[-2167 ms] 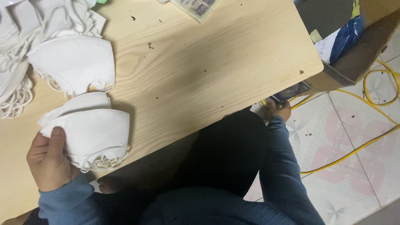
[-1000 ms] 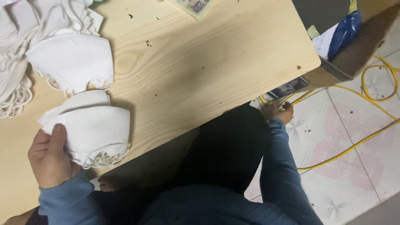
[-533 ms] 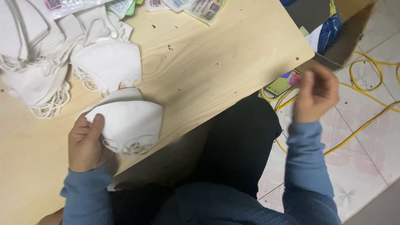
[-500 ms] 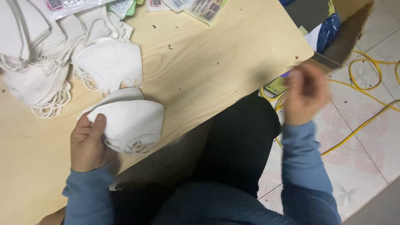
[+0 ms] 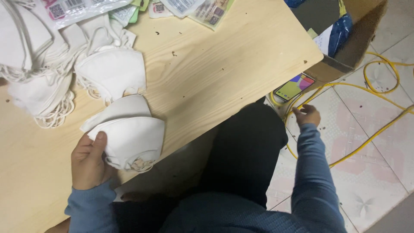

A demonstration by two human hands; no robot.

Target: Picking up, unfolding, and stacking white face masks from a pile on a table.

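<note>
My left hand [image 5: 88, 162] grips a small stack of folded white face masks [image 5: 131, 138] at the near edge of the pale wooden table [image 5: 224, 64], thumb on top. My right hand [image 5: 307, 114] is down beside my knee over the tiled floor, fingers loosely bent at a yellow cable [image 5: 345, 157], with nothing in it. A phone [image 5: 294, 86] with a lit, colourful screen lies on the floor just beyond that hand, apart from it.
More white masks with ear loops [image 5: 51, 69] are heaped at the table's left. Sealed packets with printed labels [image 5: 189, 6] lie along the far edge. An open cardboard box [image 5: 345, 47] with a blue bag stands on the floor at the right.
My right hand was raised half a second ago; it has dropped to the floor by the yellow cable. The phone now lies on the floor. The left hand keeps its hold on the masks.
</note>
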